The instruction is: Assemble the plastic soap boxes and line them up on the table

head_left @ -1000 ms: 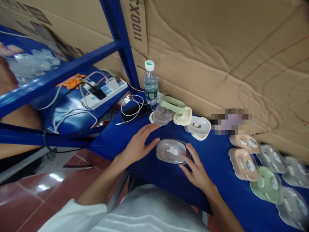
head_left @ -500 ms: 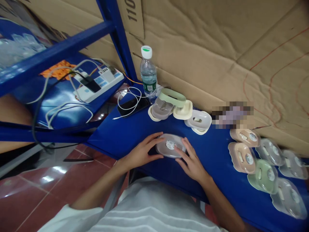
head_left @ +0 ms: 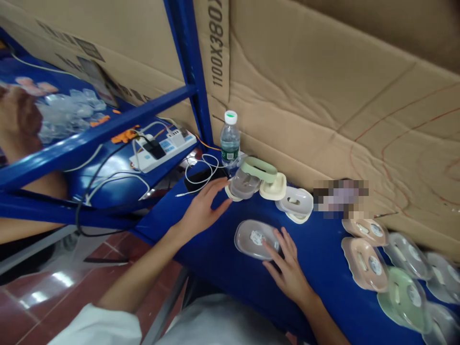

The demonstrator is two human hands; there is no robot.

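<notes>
Blue tabletop [head_left: 215,254], glossy rounded plastic box [head_left: 247,237] under right hand [head_left: 290,275].

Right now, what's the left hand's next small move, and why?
I'd probably close the left hand on the grey piece near the bottle: it is open beside that piece, seemingly holding nothing, while the right hand lies over one end of the labelled grey dish.

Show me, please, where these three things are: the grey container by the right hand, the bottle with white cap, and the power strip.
Grey container [head_left: 256,238]: head view, on the pale label on its top.
Bottle [head_left: 230,141]: head view, on its clear body.
Power strip [head_left: 171,150]: head view, on its white casing.
</notes>
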